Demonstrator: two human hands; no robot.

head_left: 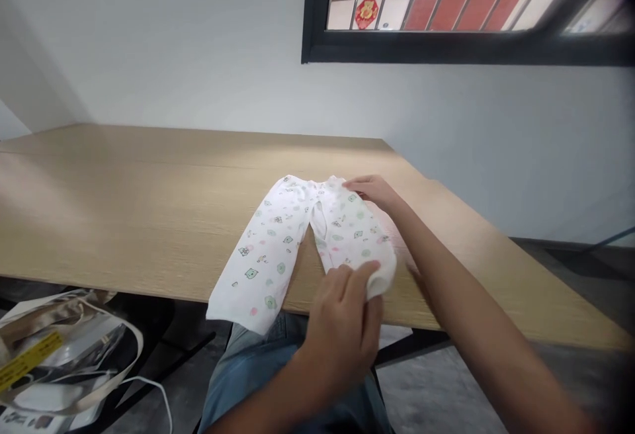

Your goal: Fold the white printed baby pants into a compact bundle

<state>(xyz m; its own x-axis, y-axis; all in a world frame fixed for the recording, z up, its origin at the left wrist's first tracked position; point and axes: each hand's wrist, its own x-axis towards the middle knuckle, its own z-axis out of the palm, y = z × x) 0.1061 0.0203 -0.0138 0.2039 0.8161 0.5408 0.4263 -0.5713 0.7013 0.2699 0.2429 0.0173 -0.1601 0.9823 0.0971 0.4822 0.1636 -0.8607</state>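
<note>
A pair of small white pants [270, 249] with green and pink animal prints lies spread on the wooden table, waistband away from me. One leg hangs over the table's front edge. My left hand [347, 311] is closed on the cuff of the other leg, pinching it between thumb and fingers and lifting it a little. At the waistband's right corner, my right hand [372, 189] has its fingers closed on the fabric, its thumb mostly hidden. Pale pink cloth [384, 219] shows beside that leg, under my right forearm; whether it belongs to the pants I cannot tell.
The light wooden table [149, 202] reaches to a grey wall [198, 43]. A dark-framed window [317, 47] with bars is above at right. Below the table at left, an open bag [133, 348] holds packages, with a white cable [161, 391] beside it. My legs in jeans [253, 361] are under the front edge.
</note>
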